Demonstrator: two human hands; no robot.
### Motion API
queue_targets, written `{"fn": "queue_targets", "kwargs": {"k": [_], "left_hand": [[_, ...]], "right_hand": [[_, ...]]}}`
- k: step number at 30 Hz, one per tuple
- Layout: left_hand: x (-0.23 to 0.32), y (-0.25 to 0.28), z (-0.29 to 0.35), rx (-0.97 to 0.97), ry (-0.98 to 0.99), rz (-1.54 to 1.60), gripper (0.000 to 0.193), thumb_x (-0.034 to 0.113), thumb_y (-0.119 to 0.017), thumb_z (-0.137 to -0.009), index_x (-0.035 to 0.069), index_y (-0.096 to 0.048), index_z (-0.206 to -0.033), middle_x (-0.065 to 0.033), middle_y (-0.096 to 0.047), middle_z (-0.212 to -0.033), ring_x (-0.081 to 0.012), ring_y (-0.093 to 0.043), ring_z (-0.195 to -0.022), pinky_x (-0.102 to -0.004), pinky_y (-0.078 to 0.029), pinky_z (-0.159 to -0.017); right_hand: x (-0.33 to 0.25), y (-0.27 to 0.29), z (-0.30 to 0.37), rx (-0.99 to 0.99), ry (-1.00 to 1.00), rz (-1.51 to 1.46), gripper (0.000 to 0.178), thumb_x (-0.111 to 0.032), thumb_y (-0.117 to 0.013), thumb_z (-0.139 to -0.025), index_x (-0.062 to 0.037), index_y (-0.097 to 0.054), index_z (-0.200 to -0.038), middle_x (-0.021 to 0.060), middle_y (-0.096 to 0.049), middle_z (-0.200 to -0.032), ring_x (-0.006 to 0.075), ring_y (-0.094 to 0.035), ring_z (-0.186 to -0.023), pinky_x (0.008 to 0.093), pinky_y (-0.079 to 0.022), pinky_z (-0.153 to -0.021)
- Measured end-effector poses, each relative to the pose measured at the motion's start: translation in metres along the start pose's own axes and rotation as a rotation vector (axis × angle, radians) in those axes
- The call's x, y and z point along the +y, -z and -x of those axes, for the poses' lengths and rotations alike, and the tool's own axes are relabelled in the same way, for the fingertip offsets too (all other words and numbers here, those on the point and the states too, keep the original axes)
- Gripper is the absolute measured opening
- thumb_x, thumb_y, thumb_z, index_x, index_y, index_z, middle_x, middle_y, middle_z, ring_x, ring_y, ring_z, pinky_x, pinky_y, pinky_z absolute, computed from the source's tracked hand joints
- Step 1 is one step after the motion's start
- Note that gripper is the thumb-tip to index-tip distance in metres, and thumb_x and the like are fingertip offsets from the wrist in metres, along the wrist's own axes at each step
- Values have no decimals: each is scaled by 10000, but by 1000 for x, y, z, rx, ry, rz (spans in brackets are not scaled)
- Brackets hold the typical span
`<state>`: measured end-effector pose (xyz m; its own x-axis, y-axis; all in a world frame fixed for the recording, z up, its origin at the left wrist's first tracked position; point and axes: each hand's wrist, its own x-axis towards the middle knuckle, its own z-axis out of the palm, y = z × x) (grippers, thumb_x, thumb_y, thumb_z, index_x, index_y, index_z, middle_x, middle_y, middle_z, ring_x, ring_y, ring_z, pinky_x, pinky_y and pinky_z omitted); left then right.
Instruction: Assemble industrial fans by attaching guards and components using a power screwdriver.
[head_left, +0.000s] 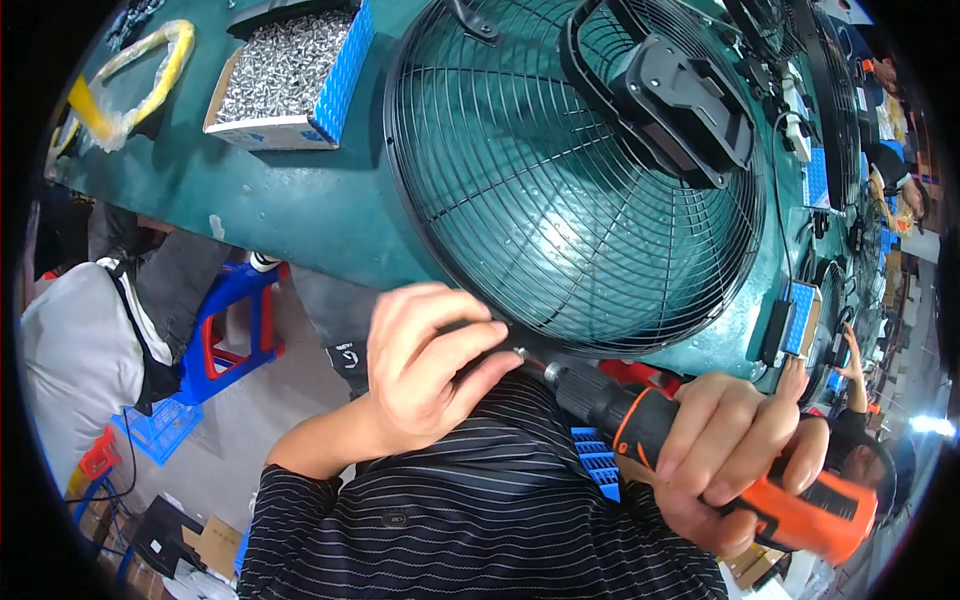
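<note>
My right hand [735, 455] is wrapped round an orange and black cordless drill [640, 420], held in front of my body with its bit pointing left. At the tip of the bit is a small silver screw [520, 353]. My left hand [425, 365] is closed in a pinch, its thumb and fingertips at that screw. Just beyond both hands, a round black wire fan guard [530, 200] lies on the green table [270, 200]. On top of the guard sits a black plastic housing [680, 105] with a bracket.
An open box [290, 85] full of silver screws stands at the back left, beside a yellow wrapped loop [165, 70]. Another person [90, 330] is at the left near a blue and red stool [235, 320]. More fan parts and people line the right.
</note>
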<state>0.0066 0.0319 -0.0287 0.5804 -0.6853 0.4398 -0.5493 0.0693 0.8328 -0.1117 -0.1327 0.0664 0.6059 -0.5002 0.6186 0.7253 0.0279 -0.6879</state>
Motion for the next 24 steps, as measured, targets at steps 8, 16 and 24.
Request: {"fn": "queue_targets", "kwargs": {"k": [8,16,24], "left_hand": [[-8,1,-9,35,-47,-350,543,244,-905,-587,105,-636,-1038,-153,-551,-1204,-405,-517,-1174,-484,-427,-961],[-18,18,-19,1,5,-288,736,227,-913,-559,115,-584,-1208,-250,-412,-1427,-487,-394,-1320,-549,-359,-1072],[-25,37,-39,-247,51,-196,866,228,-892,-573,184,-554,-1369,-249,-259,-1568,-495,-225,-1438,-567,-302,-1117]], "right_hand": [[16,-8,-10,-158,-19,113,419,-79,-750,-795,-57,-492,-1125,62,-601,-742,135,-627,-503,246,-561,-478],[18,-25,-26,-381,-171,113,429,-5,-691,-832,-60,-473,-1198,103,-574,-834,202,-597,-582,296,-523,-529],[14,-41,-19,-444,-170,250,416,-35,-710,-807,-56,-490,-1159,90,-574,-799,205,-606,-543,315,-541,-481]]}}
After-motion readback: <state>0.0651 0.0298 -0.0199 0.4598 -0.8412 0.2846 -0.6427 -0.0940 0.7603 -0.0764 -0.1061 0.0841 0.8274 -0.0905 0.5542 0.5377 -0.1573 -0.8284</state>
